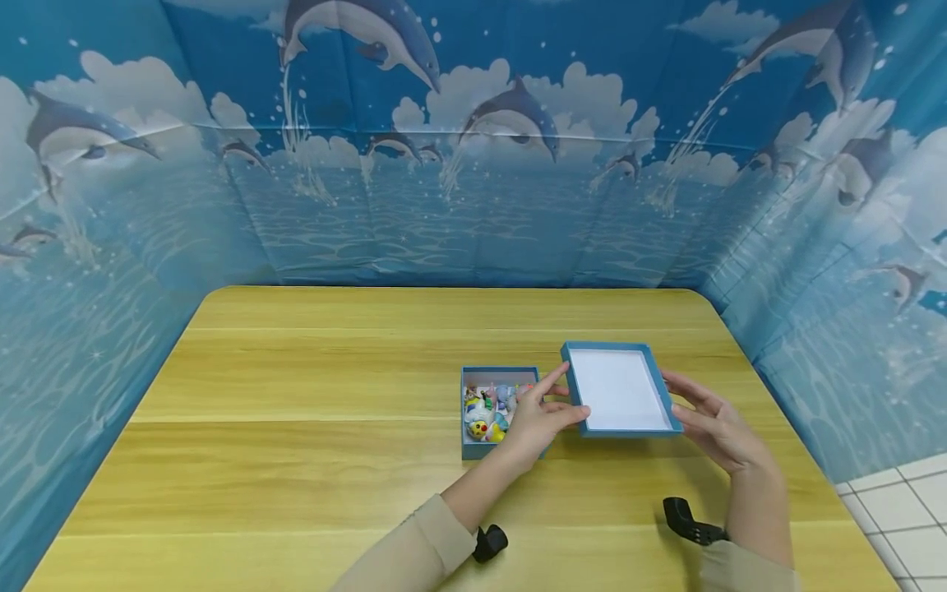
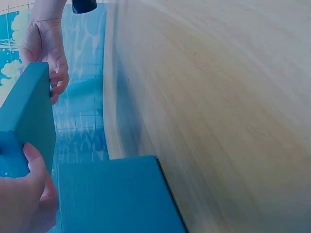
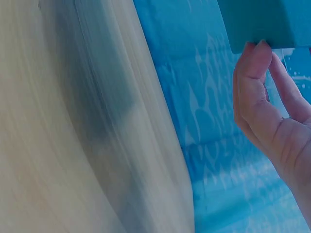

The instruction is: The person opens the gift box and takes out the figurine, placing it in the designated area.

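Both hands hold a blue square box lid (image 1: 620,390) above the table, its white inside turned up toward the head view. My left hand (image 1: 534,426) grips its left side, the thumb near the lower left corner. Along the opposite side, my right hand (image 1: 716,423) holds the edge with its fingertips, also seen in the right wrist view, where the lid's outer face (image 3: 262,24) shows. Beneath and beside the left hand stands an uncovered blue box (image 1: 481,451) with several small colourful figurines (image 1: 484,418) inside. The left hand hides part of its contents.
The yellow wood-grain table (image 1: 296,460) extends widely to the left of the box. A blue curtain printed with dolphins (image 1: 444,222) surrounds its back and sides. Black wrist mounts (image 1: 490,543) sit near both sleeves. White floor tiles (image 1: 898,501) show at the right.
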A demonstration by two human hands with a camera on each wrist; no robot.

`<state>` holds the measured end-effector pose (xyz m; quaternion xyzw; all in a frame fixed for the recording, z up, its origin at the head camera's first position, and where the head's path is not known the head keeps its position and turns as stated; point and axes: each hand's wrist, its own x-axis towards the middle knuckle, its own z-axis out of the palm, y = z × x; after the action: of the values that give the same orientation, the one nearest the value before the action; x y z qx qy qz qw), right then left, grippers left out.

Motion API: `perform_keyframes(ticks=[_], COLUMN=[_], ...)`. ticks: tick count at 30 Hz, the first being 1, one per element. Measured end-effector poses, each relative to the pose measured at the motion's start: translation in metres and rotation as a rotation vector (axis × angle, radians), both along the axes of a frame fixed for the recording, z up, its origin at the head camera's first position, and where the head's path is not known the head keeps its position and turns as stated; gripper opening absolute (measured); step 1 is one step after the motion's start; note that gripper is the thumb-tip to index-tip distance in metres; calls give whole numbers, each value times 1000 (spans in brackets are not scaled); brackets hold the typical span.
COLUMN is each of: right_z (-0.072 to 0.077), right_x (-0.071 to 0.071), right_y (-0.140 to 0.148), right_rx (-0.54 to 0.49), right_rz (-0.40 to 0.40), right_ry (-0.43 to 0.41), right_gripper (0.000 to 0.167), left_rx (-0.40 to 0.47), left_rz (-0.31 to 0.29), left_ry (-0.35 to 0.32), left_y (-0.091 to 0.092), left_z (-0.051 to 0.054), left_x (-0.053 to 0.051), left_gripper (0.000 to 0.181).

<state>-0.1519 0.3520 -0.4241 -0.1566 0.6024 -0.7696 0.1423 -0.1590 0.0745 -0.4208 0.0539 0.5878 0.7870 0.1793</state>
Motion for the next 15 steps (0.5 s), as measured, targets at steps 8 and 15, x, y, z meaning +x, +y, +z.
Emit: perform_keyframes(ticks=[8,15], right_z=[-5,-8], right_x=[4,6], right_y=[14,25], right_rx=[9,89], right_rz=[3,-15], right_ry=[2,-5], right_gripper=[50,51], left_rx=[-61,-135], left_rz=[35,67], left_ry=[-3,26], left_y=[19,35], left_z=[-3,-10], left_x=[3,10], left_gripper=[63,64])
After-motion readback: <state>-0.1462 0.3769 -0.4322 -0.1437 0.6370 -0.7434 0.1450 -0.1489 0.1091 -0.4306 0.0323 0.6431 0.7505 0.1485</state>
